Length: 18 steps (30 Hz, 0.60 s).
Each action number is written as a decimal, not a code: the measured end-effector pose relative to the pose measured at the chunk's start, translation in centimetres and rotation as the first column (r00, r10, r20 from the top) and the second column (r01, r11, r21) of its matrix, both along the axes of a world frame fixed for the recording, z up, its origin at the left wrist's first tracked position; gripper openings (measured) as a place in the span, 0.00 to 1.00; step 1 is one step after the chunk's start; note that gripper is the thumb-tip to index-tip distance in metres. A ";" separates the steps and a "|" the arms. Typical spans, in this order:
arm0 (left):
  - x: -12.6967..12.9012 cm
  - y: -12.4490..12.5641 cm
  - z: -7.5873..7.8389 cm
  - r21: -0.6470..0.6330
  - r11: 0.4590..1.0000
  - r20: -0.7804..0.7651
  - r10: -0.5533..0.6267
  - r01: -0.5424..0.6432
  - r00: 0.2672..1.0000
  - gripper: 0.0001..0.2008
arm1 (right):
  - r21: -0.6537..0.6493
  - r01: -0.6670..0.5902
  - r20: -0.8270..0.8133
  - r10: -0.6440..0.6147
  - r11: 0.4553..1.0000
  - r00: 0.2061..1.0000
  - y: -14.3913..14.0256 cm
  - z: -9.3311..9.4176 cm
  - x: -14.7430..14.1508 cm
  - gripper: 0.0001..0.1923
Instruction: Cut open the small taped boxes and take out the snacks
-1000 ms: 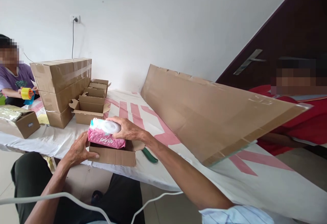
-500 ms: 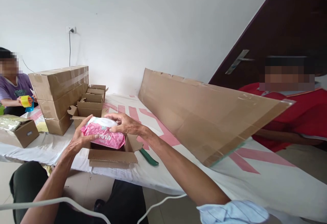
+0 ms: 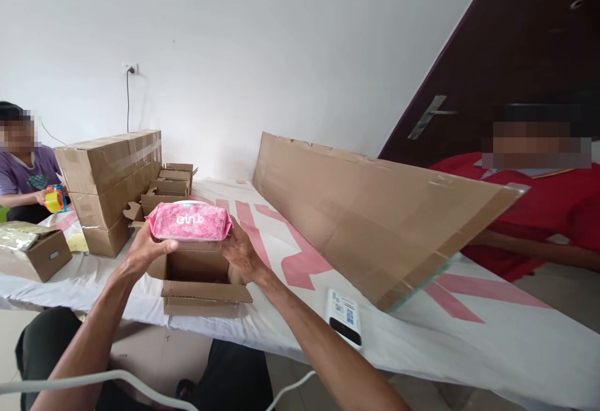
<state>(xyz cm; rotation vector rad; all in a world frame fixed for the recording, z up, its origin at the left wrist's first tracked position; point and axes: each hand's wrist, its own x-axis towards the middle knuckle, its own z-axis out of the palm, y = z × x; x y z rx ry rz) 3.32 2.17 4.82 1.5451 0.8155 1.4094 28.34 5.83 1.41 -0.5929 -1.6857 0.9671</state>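
Note:
A pink pack of wipes (image 3: 191,222) with white lettering is held up in both hands, above an open cardboard box (image 3: 209,298). My left hand (image 3: 149,247) grips its left end, thumb along the lower front edge. At the right end, my right hand (image 3: 241,252) is closed on the pack, its fingers partly hidden behind it. The box stands near the table's front edge with its flaps folded out. Its visible inside is bare cardboard.
Stacked taped boxes (image 3: 110,167) and several open boxes (image 3: 175,180) stand at the back left. A large cardboard sheet (image 3: 365,211) leans across the table. A white device (image 3: 344,314) lies right of my forearm. One co-worker (image 3: 32,173) holds a tape dispenser (image 3: 55,198); another person (image 3: 539,211) is at right.
The wipes pack has risen from the box and tipped so its lettered side faces me. My right hand has shifted from its top to its right end. A white device now shows.

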 end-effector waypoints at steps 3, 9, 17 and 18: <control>-0.7 0.6 0.1 0.038 0.998 -0.126 -0.038 0.043 0.991 0.47 | -0.057 -0.021 -0.056 0.018 0.998 0.998 0.5 0.1 0.3 0.43; -1.3 1.5 0.0 0.083 0.997 -0.145 0.010 0.002 0.989 0.40 | -0.029 0.012 -0.105 -0.015 1.000 0.994 0.2 0.8 0.7 0.42; -0.4 3.2 1.0 0.038 0.999 -0.136 0.018 -0.013 0.991 0.32 | -0.098 0.098 0.023 -0.096 0.990 0.995 2.1 0.6 0.3 0.42; -0.4 3.7 0.8 0.008 1.000 -0.122 0.012 -0.012 0.992 0.32 | -0.115 0.106 0.032 -0.103 0.988 0.994 2.5 0.4 0.2 0.41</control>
